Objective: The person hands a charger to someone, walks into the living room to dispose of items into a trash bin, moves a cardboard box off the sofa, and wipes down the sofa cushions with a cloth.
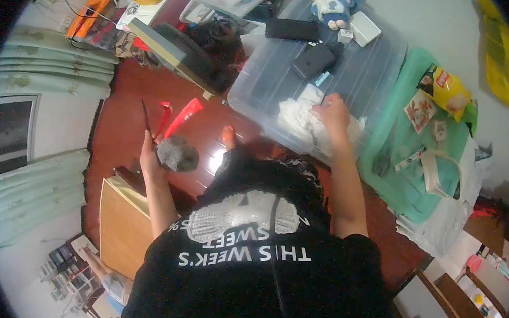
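My left hand [150,153] is held out over the floor at the left, its fingers closed on a thin dark object [144,115] seen nearly edge-on. Against that hand is a fluffy grey ball [176,154], and just beyond it are red strips [185,115]. Over a clear plastic storage box [254,92], my right hand [333,112] has its fingers curled together at a crumpled white tissue [299,117]; its fingertips are partly hidden. A black case [313,61] and a small light-blue item [322,79] lie close beyond that hand.
A long black case [292,29], a white box [365,29] and a plush doll [333,7] sit farther back on the lid. Right of it stands a green bin [380,170] with a yellow snack bag [448,91]. A wooden panel [118,226] stands at lower left.
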`<state>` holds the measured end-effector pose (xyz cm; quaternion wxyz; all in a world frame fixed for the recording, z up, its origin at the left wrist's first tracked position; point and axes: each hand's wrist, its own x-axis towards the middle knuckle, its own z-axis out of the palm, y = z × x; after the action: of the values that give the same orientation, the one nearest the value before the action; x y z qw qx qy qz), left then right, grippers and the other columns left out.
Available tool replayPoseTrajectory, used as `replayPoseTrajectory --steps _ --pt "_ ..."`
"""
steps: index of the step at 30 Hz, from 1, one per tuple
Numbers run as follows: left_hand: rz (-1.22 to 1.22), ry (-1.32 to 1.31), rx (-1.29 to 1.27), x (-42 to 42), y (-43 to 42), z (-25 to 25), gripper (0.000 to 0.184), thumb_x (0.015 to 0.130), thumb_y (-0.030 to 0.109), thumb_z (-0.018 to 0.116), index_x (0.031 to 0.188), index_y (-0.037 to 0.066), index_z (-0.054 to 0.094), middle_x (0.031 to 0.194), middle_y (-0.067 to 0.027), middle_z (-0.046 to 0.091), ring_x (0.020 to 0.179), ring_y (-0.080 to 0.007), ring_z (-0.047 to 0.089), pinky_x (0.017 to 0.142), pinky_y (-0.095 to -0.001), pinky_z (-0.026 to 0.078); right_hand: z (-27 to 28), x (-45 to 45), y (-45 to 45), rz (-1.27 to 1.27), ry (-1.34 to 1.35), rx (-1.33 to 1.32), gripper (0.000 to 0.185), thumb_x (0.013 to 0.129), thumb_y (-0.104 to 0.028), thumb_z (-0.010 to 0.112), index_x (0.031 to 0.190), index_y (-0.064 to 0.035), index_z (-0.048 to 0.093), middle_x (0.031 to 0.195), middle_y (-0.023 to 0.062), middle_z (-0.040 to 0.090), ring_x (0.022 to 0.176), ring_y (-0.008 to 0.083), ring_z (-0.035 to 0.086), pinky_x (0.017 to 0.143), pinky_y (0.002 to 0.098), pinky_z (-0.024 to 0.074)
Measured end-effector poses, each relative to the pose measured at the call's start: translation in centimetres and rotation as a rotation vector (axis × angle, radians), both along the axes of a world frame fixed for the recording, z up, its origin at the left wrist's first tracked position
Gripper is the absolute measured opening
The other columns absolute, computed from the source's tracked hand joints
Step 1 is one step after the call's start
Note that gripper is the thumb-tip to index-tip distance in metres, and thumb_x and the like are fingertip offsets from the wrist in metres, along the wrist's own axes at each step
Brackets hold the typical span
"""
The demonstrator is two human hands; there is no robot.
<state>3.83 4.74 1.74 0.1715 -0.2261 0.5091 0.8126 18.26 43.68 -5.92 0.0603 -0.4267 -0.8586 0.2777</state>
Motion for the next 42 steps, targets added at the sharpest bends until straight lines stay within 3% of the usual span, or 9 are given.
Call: replayPoseTrajectory --steps 5,10,16,23,26,28,32,34,42 --pt "0.049 -0.005 -0.101 -0.4 -2.7 -2.1 0.022 0.089 0.028 0.041 0.077 0.01 0.045 0.065 -0.0008 0.046 0.061 -0.0137 0.047 0.056 -0.0268 0.04 -1.4 -0.5 -0.5 -0.004 -0.093 0.055 0.043 0.063 -0.028 0.066 0.1 -0.0108 0.052 0.088 0.015 0.06 0.084 0.0331 0.057 0.069 0.0417 0.0439" --pt "0.039 -0.032 -0.062 -0.3 -2.5 -2.4 0.022 0.089 0.028 0.042 0.077 0.009 0.044 0.064 -0.0004 0.045 0.061 -0.0134 0.046 0.057 -0.0259 0.039 -2.8 -0.8 0.1 -0.156 0.101 -0.335 0.02 0.066 -0.017 0.061 0.071 0.0018 0.059 0.064 0.0157 0.061 0.052 0.0255 0.06 0.054 0.0354 0.0476" --pt "-0.037 -0.039 -0.048 -1.0 -0.2 -1.4 0.022 0.09 0.027 0.04 0.076 0.01 0.044 0.064 0.0002 0.042 0.061 -0.013 0.045 0.057 -0.0259 0.038 -2.4 -1.0 0.2 -0.344 0.383 -0.67 0.016 0.066 -0.01 0.063 0.066 0.0047 0.058 0.054 0.0115 0.058 0.042 0.0165 0.056 0.038 0.0264 0.0435" --pt "-0.055 0.013 0.059 -1.2 -0.6 -2.0 0.021 0.09 0.027 0.04 0.077 0.01 0.043 0.065 -0.0005 0.043 0.063 -0.0127 0.045 0.058 -0.0258 0.039 -4.7 -1.5 -1.0 -0.384 0.329 -0.247 0.024 0.068 -0.016 0.064 0.078 0.0047 0.055 0.052 0.0094 0.057 0.04 0.0152 0.056 0.036 0.0264 0.0403" --pt "-0.003 -0.031 -0.023 -0.5 -1.5 -2.0 0.021 0.09 0.027 0.04 0.077 0.01 0.044 0.066 -0.0005 0.044 0.063 -0.0127 0.045 0.058 -0.026 0.039 -3.8 -1.5 -1.4 -0.273 0.278 -0.182 0.028 0.068 -0.016 0.064 0.086 0.0023 0.053 0.053 0.0105 0.057 0.04 0.0172 0.055 0.04 0.0293 0.0426" --pt "0.012 -0.047 -0.023 0.0 -1.6 -2.1 0.021 0.09 0.027 0.04 0.077 0.01 0.044 0.065 -0.0004 0.044 0.062 -0.0128 0.046 0.058 -0.0261 0.039 -3.6 -1.9 -0.9 -0.403 0.439 -0.51 0.027 0.067 -0.017 0.064 0.085 0.0001 0.053 0.051 0.0115 0.056 0.039 0.0217 0.055 0.048 0.034 0.0454" --pt "0.024 -0.044 0.067 0.1 -3.4 -3.7 0.022 0.089 0.027 0.041 0.076 0.01 0.044 0.065 -0.0007 0.045 0.061 -0.0131 0.046 0.058 -0.026 0.039 -3.1 -1.3 -0.8 -0.426 0.332 -0.628 0.032 0.064 -0.02 0.067 0.085 -0.0001 0.054 0.06 0.0137 0.059 0.054 0.0286 0.059 0.061 0.0392 0.046" --pt "0.017 -0.034 0.111 -0.1 -3.9 -4.2 0.023 0.089 0.028 0.041 0.076 0.01 0.044 0.065 -0.0007 0.045 0.061 -0.0132 0.047 0.058 -0.0261 0.039 -2.2 -0.2 -2.4 -0.22 0.066 0.092 0.035 0.061 -0.025 0.068 0.084 -0.0014 0.057 0.073 0.0141 0.061 0.073 0.0316 0.059 0.068 0.0401 0.0451" --pt "0.004 -0.024 0.127 -0.4 -3.3 -3.3 0.022 0.089 0.028 0.041 0.078 0.01 0.046 0.067 -0.0013 0.048 0.064 -0.0141 0.05 0.059 -0.0277 0.042 -3.6 2.1 -4.6 -0.157 -0.006 -0.138 0.027 0.06 -0.025 0.066 0.077 -0.0054 0.06 0.078 0.0133 0.061 0.075 0.0304 0.058 0.066 0.0389 0.045"
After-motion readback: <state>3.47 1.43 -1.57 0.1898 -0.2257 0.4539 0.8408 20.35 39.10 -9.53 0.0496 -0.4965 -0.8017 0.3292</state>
